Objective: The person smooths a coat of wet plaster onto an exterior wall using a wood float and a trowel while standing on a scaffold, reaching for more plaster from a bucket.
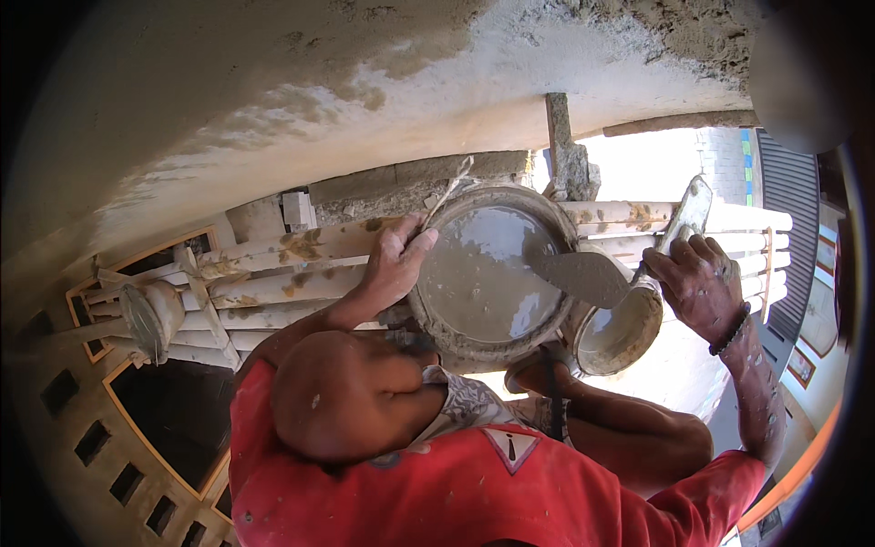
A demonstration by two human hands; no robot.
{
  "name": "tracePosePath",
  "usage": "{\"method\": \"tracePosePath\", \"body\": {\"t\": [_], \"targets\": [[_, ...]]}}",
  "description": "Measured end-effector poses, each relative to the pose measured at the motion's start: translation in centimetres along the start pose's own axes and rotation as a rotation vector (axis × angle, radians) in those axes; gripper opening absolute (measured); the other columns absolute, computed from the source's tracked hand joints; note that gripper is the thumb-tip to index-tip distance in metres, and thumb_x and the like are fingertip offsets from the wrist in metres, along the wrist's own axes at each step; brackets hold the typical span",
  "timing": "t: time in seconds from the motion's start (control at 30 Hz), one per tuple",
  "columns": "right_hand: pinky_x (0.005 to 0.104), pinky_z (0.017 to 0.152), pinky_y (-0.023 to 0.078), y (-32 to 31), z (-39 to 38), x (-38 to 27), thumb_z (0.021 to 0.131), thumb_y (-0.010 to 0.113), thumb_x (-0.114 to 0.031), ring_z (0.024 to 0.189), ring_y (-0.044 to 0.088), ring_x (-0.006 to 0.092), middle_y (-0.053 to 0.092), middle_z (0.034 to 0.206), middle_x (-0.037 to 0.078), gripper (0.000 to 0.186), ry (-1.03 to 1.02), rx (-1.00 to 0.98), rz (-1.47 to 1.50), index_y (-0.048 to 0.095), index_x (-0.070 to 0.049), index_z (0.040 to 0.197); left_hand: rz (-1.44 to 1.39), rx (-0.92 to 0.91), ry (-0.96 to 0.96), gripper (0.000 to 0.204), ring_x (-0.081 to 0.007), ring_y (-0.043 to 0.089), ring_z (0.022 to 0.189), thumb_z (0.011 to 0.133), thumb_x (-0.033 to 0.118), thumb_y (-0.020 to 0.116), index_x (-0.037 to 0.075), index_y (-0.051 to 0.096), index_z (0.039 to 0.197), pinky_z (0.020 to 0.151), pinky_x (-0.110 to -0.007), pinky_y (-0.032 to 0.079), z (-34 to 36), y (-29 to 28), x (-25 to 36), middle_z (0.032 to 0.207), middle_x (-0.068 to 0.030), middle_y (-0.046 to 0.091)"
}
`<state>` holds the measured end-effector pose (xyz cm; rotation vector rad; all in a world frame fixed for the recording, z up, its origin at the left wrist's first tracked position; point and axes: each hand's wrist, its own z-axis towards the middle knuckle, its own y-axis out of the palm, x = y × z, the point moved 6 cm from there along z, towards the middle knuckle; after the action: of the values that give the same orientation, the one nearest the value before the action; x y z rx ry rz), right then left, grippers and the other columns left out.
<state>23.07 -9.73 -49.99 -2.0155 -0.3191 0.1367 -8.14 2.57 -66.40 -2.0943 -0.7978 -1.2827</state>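
My left hand [392, 260] grips the left rim of a round, mortar-caked bucket [474, 351] filled with grey wet slurry [483, 273]. My right hand [697, 283], spattered with cement, holds a pointed trowel [583, 278] by its handle; the blade lies across the right side of the bucket, just over the slurry. A smaller bucket [620, 333] sits tilted against the big one, under my right hand. Both buckets rest on bamboo poles [273, 287]. My bent knee [346, 397] and sandalled foot [538, 369] are just below them.
A rough plastered wall [365, 91] fills the top. A flat mortar-smeared tool [688, 214] sticks up behind my right hand. A small grey container [150, 314] lies on the poles at left. A wooden post [561, 137] stands behind the bucket. Ground and patterned blocks lie far below.
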Motion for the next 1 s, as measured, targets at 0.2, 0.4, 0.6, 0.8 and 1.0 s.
{"method": "tracePosePath", "body": {"t": [0.2, 0.4, 0.6, 0.8, 1.0], "targets": [[0.0417, 0.068, 0.051, 3.5, -0.3, -0.5, 0.087, 0.051, -0.020, 0.073, 0.064, 0.0287, 0.065, 0.083, 0.010, 0.016, 0.051, 0.051, 0.067, 0.064, -0.017, 0.097, -0.080, 0.066, 0.107, 0.020, -0.0096, 0.045, 0.070, 0.091, 0.015, 0.057, -0.003, 0.057, 0.100, 0.064, -0.027, 0.041, 0.7, 0.5, 0.7, 0.076, -0.0040, 0.054], [0.0417, 0.059, 0.051, 9.8, 2.8, -2.9, 0.082, 0.056, -0.021, 0.068, 0.062, 0.0294, 0.061, 0.077, 0.012, 0.021, -0.107, 0.033, 0.107, 0.062, -0.011, 0.099, -0.074, 0.083, 0.060, 0.020, -0.0088, 0.047, 0.071, 0.090, 0.012, 0.059, -0.004, 0.057, 0.101, 0.064, -0.026, 0.042, 0.5, 0.8, 1.4, 0.078, -0.0033, 0.055], [0.0423, 0.064, 0.052, 11.0, 4.1, -4.1, 0.079, 0.062, -0.018, 0.075, 0.062, 0.0323, 0.061, 0.083, 0.014, 0.028, -0.183, -0.041, 0.382, 0.059, -0.008, 0.105, -0.127, 0.146, 0.100, 0.020, -0.0086, 0.048, 0.072, 0.088, 0.012, 0.060, -0.005, 0.057, 0.099, 0.063, -0.027, 0.042, 0.1, 0.8, 1.1, 0.078, -0.0042, 0.056], [0.0429, 0.069, 0.052, 10.9, 4.9, -4.4, 0.076, 0.067, -0.015, 0.081, 0.062, 0.0351, 0.060, 0.088, 0.016, 0.037, -0.238, -0.061, 0.540, 0.056, -0.005, 0.110, -0.107, 0.084, 0.074, 0.018, -0.0119, 0.050, 0.071, 0.087, 0.011, 0.060, -0.006, 0.058, 0.093, 0.065, -0.030, 0.044, 0.4, 1.1, 1.5, 0.078, -0.0074, 0.058], [0.0431, 0.063, 0.053, 11.7, 4.9, -3.8, 0.075, 0.071, -0.018, 0.076, 0.065, 0.0372, 0.062, 0.093, 0.018, 0.045, -0.274, 0.011, 0.596, 0.053, -0.005, 0.115, -0.108, 0.086, 0.110, 0.020, -0.0114, 0.049, 0.072, 0.088, 0.014, 0.059, -0.005, 0.058, 0.093, 0.065, -0.031, 0.042, 0.4, 0.9, 0.6, 0.078, -0.0062, 0.057]]}}
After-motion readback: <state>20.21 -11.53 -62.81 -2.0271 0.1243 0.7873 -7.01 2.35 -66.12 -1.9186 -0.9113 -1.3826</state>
